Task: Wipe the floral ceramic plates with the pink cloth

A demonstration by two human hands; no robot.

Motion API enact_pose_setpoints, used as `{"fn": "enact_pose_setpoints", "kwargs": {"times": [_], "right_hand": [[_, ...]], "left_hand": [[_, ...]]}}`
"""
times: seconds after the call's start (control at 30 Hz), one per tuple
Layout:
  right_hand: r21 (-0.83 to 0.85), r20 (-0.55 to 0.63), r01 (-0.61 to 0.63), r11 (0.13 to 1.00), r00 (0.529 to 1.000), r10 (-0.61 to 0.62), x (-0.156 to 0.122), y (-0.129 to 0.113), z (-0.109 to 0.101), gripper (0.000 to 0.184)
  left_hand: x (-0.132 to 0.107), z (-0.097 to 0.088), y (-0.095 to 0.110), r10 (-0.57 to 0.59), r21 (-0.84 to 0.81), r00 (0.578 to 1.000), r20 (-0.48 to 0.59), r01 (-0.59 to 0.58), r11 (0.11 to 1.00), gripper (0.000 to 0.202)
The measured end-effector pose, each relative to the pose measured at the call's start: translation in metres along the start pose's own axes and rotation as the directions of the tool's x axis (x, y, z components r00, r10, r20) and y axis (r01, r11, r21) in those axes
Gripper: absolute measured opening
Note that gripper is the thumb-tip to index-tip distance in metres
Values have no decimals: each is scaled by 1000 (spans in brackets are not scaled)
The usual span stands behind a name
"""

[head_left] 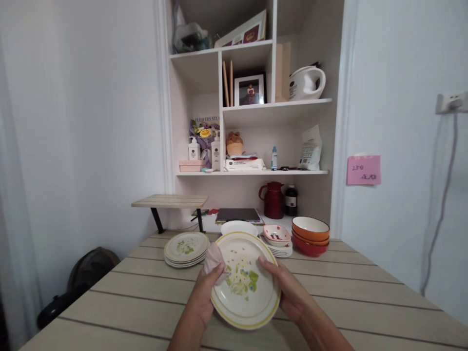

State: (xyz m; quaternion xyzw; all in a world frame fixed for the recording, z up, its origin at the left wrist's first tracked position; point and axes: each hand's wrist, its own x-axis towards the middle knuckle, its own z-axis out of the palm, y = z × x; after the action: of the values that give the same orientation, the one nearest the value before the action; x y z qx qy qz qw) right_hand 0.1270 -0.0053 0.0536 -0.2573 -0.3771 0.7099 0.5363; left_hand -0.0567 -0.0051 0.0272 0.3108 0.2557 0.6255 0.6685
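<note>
I hold a round white plate with a yellow-green rim and a green floral print tilted up over the wooden table. My right hand grips its right edge, thumb lying on the plate's face. My left hand is closed on a pink cloth pressed against the plate's left side. A stack of matching plates lies on the table to the left, apart from my hands.
Behind the held plate sit a white dish, a small pink bowl on stacked plates, and stacked orange and red bowls. A red jug, a dark tablet and shelves stand at the wall. A low riser shelf stands at back left.
</note>
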Motion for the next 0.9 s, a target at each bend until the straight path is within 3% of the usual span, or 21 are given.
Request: {"fn": "enact_pose_setpoints", "kwargs": {"times": [0.13,0.43,0.57,0.77,0.9], "right_hand": [[24,-91,38,999,995,-35,8,12,-1,57],[45,-256,236,971,942,-217,10,17,-4,82],[37,-330,274,961,911,-247,10,18,-3,80],[14,-426,379,925,839,-337,13,21,-3,70],[11,-407,348,937,858,-314,12,16,-4,75]], "left_hand": [[4,-7,-6,-20,-14,1000,12,21,1000,68],[9,1,-21,-36,-119,999,1,36,992,68],[11,5,-29,-59,-226,998,19,62,972,67],[12,14,-41,-111,-321,979,170,161,933,55],[11,16,-42,-100,-292,988,116,130,947,55]]}}
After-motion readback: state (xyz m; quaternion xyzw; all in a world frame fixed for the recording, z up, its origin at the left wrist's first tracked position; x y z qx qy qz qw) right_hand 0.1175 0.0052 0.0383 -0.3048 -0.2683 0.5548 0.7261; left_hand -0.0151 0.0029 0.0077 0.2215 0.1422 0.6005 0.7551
